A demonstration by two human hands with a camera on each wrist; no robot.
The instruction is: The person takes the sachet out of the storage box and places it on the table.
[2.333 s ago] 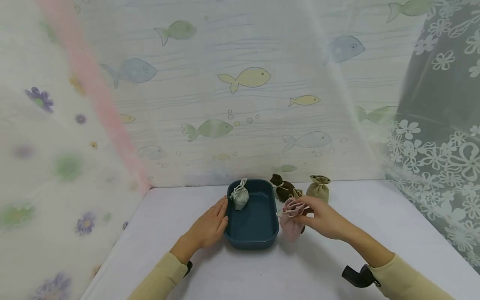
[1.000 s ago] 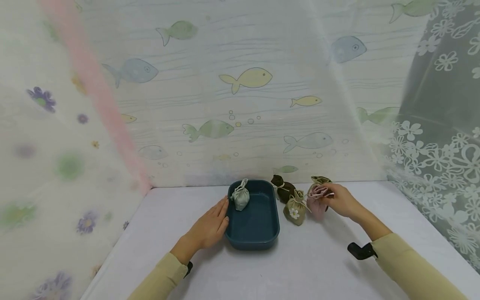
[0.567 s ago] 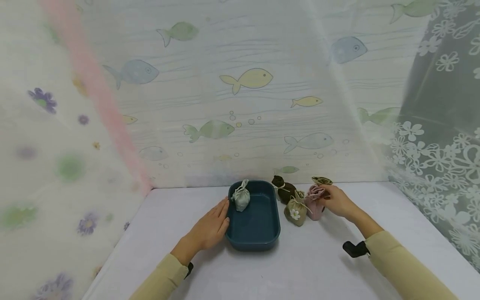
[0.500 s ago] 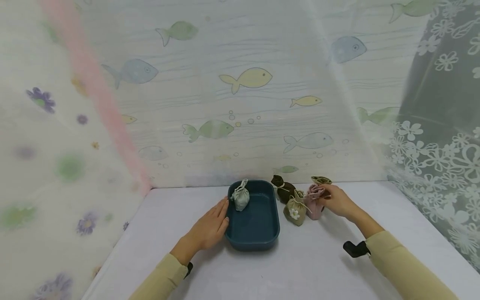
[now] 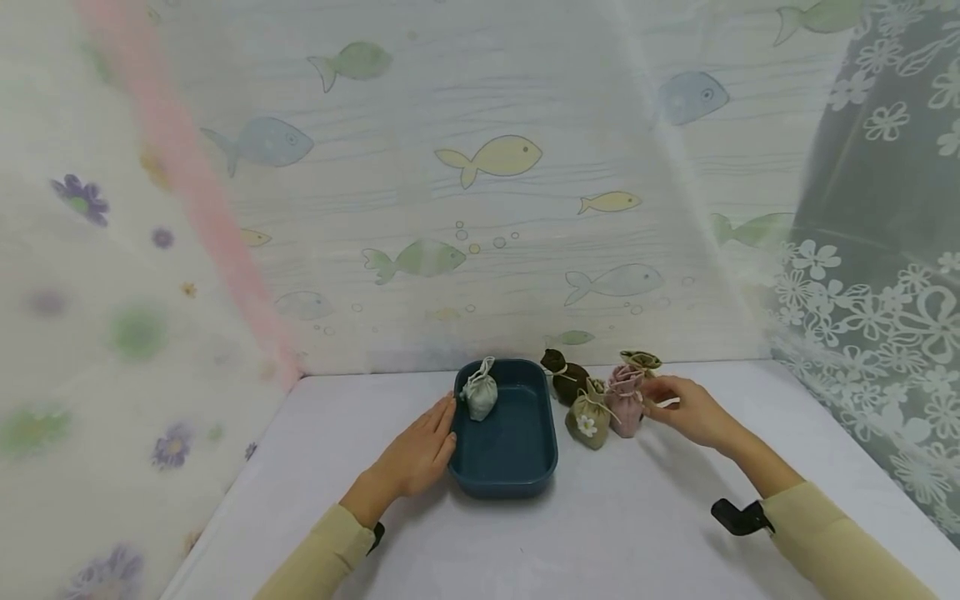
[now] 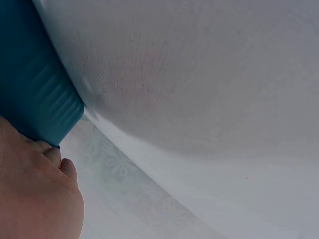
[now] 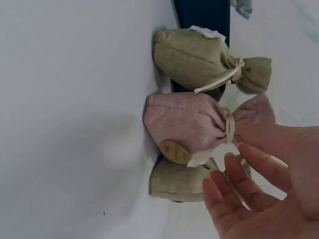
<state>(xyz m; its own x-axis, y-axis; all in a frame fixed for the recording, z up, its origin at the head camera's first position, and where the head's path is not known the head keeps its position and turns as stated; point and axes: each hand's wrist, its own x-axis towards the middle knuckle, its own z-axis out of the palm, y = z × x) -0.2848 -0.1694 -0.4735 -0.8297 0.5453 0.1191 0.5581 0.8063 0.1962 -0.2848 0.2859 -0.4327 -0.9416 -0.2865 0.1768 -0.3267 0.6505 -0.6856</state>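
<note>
My left hand (image 5: 412,454) rests with straight fingers along the left wall of a deep blue rectangular dish (image 5: 504,487). In the left wrist view those fingers lie against the dish's ribbed side (image 6: 45,94). A pale grey-green drawstring pouch (image 5: 481,395) lies inside the dish at its far left. My right hand (image 5: 690,410) is beside a pink drawstring pouch (image 5: 624,407) standing on the table. In the right wrist view its fingers (image 7: 249,191) are parted and loosely bent, with the thumb at the pink pouch's tied neck. A round tan tag (image 7: 175,151) hangs on that pouch.
Left of the pink pouch stands an olive pouch with a white flower (image 5: 588,423). A dark brown pouch (image 5: 567,382) sits behind it, by the dish. Another olive pouch (image 5: 642,360) is behind the pink one, partly hidden. Patterned curtains (image 5: 480,208) hang around the white table (image 5: 600,533).
My right hand carried the pink pouch rightward from the dish's side, set it down between the olive pouches and let go, drawing slightly right. The left hand stayed at the dish.
</note>
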